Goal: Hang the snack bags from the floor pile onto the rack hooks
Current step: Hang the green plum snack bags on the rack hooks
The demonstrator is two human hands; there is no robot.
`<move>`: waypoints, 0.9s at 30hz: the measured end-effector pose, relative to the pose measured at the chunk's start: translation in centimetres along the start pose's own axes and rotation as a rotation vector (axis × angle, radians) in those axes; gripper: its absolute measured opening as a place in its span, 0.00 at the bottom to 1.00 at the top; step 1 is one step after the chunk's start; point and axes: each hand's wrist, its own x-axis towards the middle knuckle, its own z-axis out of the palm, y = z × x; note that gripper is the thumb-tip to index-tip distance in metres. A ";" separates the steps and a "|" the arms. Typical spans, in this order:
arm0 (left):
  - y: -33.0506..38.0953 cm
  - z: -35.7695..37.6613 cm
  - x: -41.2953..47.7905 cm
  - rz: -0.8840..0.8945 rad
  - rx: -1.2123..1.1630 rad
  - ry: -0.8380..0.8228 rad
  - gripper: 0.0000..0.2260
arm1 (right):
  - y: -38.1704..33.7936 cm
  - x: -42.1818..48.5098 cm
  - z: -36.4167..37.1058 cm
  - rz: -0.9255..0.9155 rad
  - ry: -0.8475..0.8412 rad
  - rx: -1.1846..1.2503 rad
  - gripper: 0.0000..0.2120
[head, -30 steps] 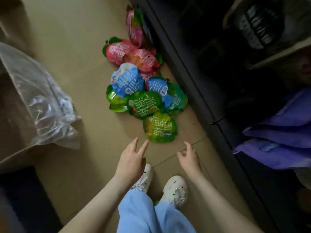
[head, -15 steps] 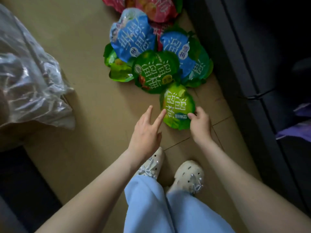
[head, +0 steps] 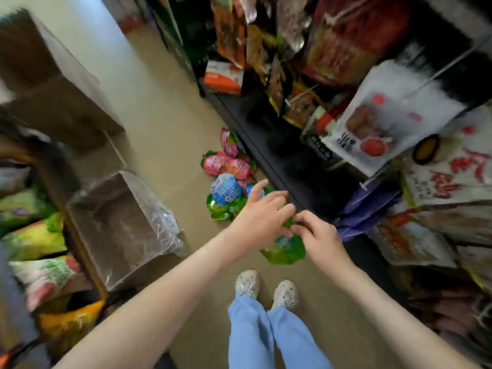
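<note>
A green snack bag (head: 286, 250) hangs in the air above the floor, held at its top edge. My right hand (head: 316, 235) pinches that top edge. My left hand (head: 262, 217) meets it at the same spot, thumb and lower fingers on the bag, upper fingers spread. Behind my hands lies the floor pile (head: 226, 182) of pink, blue and green bags beside the dark base of the rack (head: 266, 145). Hanging snack packs (head: 386, 121) crowd the rack on the right; its hooks are hidden behind them.
An open cardboard box with a clear plastic liner (head: 119, 225) stands at left on the floor. Stacked cartons (head: 53, 83) and shelves of snack bags (head: 34, 235) line the left side. My feet in white shoes (head: 266, 287) stand in the narrow aisle.
I have risen from the floor pile; the view now takes in the rack. The nearest green bag left the floor and is now held up by both hands.
</note>
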 end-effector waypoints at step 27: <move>20.3 -28.6 11.0 -0.021 -0.626 0.072 0.05 | -14.7 -15.9 -26.4 -0.227 0.665 0.194 0.03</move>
